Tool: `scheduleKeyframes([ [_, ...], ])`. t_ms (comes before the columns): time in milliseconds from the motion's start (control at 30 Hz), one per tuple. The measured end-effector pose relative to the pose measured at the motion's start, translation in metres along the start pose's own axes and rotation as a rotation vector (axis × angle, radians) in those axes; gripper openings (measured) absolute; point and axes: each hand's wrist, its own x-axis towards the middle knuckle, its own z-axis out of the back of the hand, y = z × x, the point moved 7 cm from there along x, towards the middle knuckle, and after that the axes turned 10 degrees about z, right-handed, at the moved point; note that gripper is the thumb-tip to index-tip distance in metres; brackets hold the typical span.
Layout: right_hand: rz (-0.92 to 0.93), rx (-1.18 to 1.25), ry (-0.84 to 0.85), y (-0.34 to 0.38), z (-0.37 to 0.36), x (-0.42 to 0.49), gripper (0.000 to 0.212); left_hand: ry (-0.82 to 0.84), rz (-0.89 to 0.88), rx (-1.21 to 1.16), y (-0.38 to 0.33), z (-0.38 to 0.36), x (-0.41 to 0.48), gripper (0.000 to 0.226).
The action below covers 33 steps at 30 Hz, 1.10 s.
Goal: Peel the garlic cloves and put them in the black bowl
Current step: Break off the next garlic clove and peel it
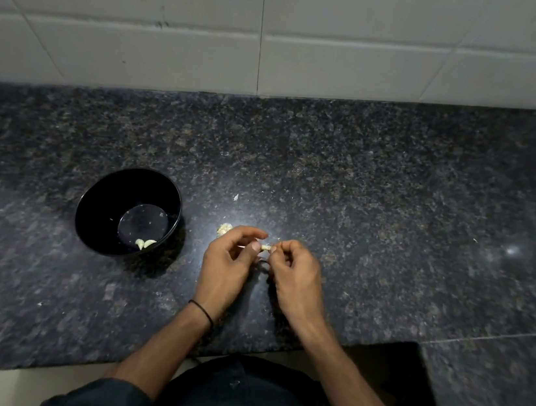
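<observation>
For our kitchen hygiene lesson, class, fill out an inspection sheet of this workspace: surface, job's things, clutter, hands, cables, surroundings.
Surface: dark speckled granite countertop.
Job's things: black bowl holding peeled cloves; garlic clove held above the counter; pale heap of garlic or peel beside it.
Clutter: small peel scrap farther back.
Hands: left hand and right hand both pinch the clove.
Cables: nothing seen.
Surroundings: white tiled wall behind.
</observation>
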Motion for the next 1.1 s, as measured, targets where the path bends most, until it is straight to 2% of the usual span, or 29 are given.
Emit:
scheduleKeyframes([
  [100, 0.042, -0.038, -0.004, 0.005, 0.001, 0.000, 0.012, 0.016, -0.096, 0.110, -0.008, -0.002, -0.003, 0.015],
  [267, 0.060, -0.029, -0.009, 0.009, 0.001, -0.001, 0.011, 0.003, -0.101, 0.073, -0.012, 0.001, -0.005, 0.011],
  [433, 0.055, 0.030, -0.018, 0.012, 0.001, -0.001, 0.011, -0.042, -0.351, 0.304, -0.029, 0.003, -0.008, 0.010],
  [500, 0.058, 0.029, -0.016, 0.012, 0.000, -0.001, 0.012, -0.055, -0.389, 0.348, -0.031, 0.003, -0.009, 0.011],
  [867, -0.029, 0.080, -0.011, 0.002, -0.002, 0.000, 0.014, -0.096, -0.138, 0.178, -0.015, 0.006, -0.002, 0.016],
  [1100, -0.179, 0.266, -0.059, -0.012, -0.004, 0.000, 0.015, -0.115, -0.046, 0.095, -0.006, 0.010, 0.004, 0.014],
])
